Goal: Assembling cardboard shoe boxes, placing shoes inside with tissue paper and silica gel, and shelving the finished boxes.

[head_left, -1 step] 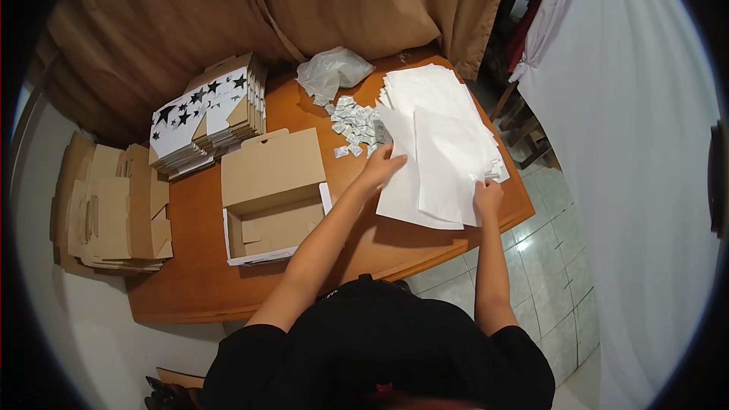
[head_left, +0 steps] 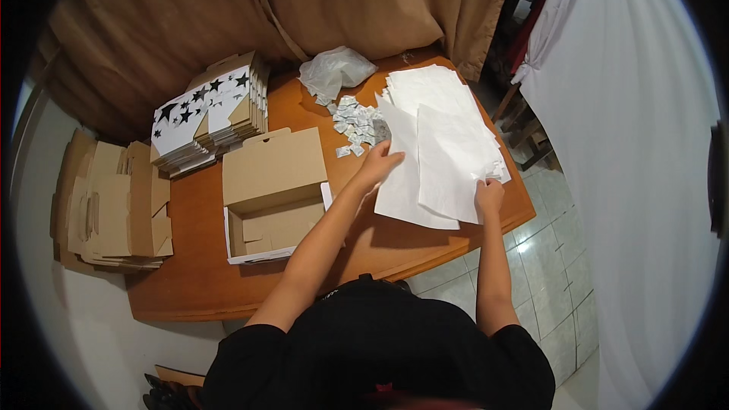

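My left hand [head_left: 377, 165] is closed on the left edge of a white paper sheet [head_left: 399, 197], thumb on top and fingers underneath. Overlapping it on the right is a second white sheet [head_left: 453, 163], its lower right edge pinched by my right hand [head_left: 490, 196]. Both sheets are held over the near end of a stack of white paper [head_left: 433, 85]. Just beyond my left hand lies a heap of small white sachets [head_left: 355, 123]. An open cardboard box [head_left: 275, 159], its lid raised, stands left of my left forearm.
Star-printed folded boxes [head_left: 199, 110] are stacked at the back left of the wooden table [head_left: 190, 258]. More brown cardboard boxes [head_left: 114, 205] stand at the left edge. A crumpled clear plastic bag [head_left: 338, 68] lies behind the sachets. A brown curtain [head_left: 342, 0] hangs behind, a white cloth [head_left: 623, 144] at right.
The left sheet has shifted very slightly to the left with my left hand. Both hands keep their hold on the paper.
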Demonstrator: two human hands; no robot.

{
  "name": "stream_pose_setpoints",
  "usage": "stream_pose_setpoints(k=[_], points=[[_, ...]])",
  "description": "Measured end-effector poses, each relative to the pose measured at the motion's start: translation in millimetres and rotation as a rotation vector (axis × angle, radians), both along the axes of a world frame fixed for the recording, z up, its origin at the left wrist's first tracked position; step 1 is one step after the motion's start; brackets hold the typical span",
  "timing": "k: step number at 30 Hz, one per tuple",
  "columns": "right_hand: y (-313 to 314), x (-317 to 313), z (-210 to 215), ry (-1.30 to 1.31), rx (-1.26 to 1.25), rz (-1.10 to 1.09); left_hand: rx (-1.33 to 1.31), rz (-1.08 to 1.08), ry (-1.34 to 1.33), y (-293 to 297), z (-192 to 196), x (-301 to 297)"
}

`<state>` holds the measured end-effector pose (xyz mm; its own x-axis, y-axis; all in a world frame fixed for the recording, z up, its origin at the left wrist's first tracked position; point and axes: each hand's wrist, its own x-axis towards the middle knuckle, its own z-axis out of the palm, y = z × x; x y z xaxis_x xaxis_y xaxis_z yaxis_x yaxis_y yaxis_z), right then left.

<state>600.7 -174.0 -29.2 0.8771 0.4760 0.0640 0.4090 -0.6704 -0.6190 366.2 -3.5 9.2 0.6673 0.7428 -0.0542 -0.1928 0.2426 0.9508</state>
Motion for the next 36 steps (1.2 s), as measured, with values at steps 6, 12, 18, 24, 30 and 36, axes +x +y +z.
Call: stream_pose_setpoints(k=[6,12,18,24,30,36], points=[[32.5,12.2,11.5,-0.014,-0.115,0.048,-0.121,0.111,0.045,9.1,55.3,-72.9],[69.1,-1.5,25.4,-0.482,-0.100,-0.041,-0.292,0.204,-0.134,6.0,47.2,-158.3],[107.6,-80.8,3.7,-0.041,0.468,0.690,-0.477,0.259,-0.280,-15.6,37.9,-218.1],[124.9,-229.8,16.7,0.445,0.299,0.865,-0.467,0.377,-0.238,-30.1,7.7,-285.2],[134.3,-286.4,32.5,0.280,0.322,0.940,-0.076,0.542,0.534,-30.4,-11.7,-334.2],[139.7,-324.4,51.7,-0.154,0.218,1.009,0.104,0.509,0.657,-28.4,-11.5,-348.4]])
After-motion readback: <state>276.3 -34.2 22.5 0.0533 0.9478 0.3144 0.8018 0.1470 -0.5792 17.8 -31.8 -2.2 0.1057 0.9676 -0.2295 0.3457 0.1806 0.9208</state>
